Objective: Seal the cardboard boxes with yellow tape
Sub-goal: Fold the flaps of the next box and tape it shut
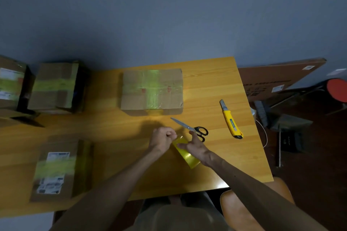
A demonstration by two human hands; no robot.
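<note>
A roll of yellow tape (187, 156) is held just above the wooden table (216, 155), in front of me. My right hand (195, 146) grips the roll from above, fingers spread over it. My left hand (163, 139) pinches the tape's free end at the roll's upper left edge. A flat cardboard box (152, 91) with a cross of yellow tape lies at the table's middle back. Another taped box (56, 170) with a white label lies at the front left. Two more taped boxes (54, 88) (11, 84) stand at the back left.
Black-handled scissors (193, 129) lie just beyond my hands. A yellow utility knife (231, 120) lies to the right of them. Off the table's right edge are a large flat carton (277, 80), a brush (262, 112) and a red stool (338, 90). An orange chair (242, 210) is at the front right.
</note>
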